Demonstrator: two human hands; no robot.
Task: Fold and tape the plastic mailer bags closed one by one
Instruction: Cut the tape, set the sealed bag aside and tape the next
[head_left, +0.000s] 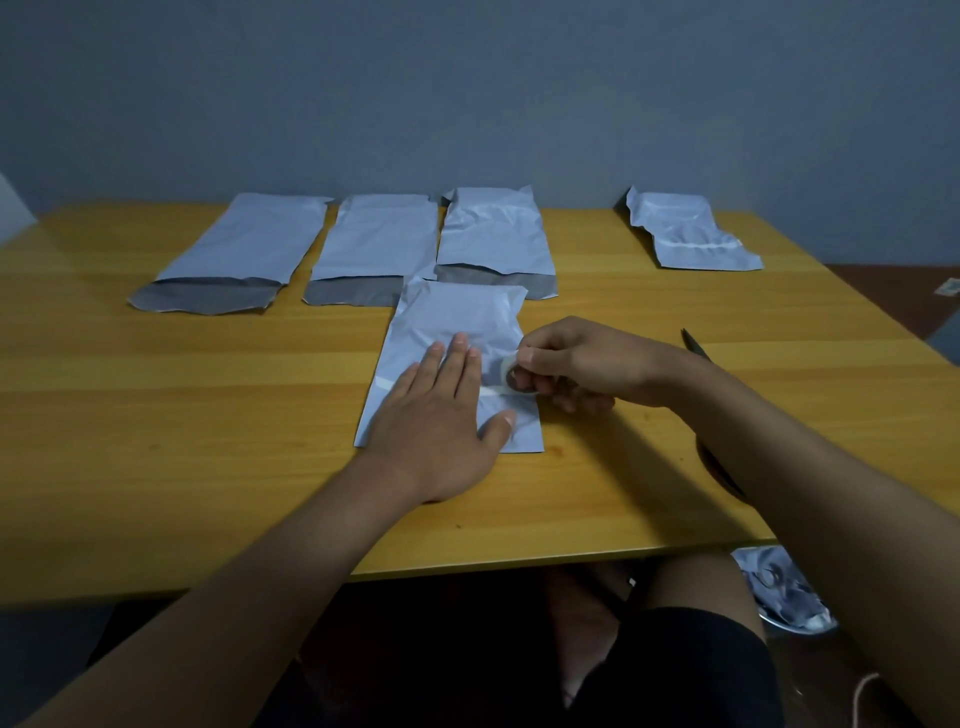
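Hands come first, close to the person at the near side of the table (156, 364). The left hand (441, 415) lies flat on the folded mailer bag (457, 322), fingers (457, 358) straight and close together, thumb out to the side, pressing the fold down. The right hand (576, 364) pinches a small roll of tape (511, 379) between thumb and fingertips, just beside the left hand. A strip of tape (387, 383) runs across the bag under the left hand and goes to the roll, so I think the taping of this bag is partway done.

Just behind the right arm lie scissors (693, 345), mostly hidden.

Farther back, three open mailer bags (379, 239) lie in a row with their dark flaps toward us, not folded yet. One closed, taped bag (685, 234) sits well apart at the far right.

What could go wrong? If the left hand lifts too soon, the slippery plastic may spring open and the tape may wrinkle or stick crooked. If the roll is pulled too hard, the light bag could slide. The thin tape could also twist and stick to itself before it gets cut. Reaching for the scissors means one hand must let go.
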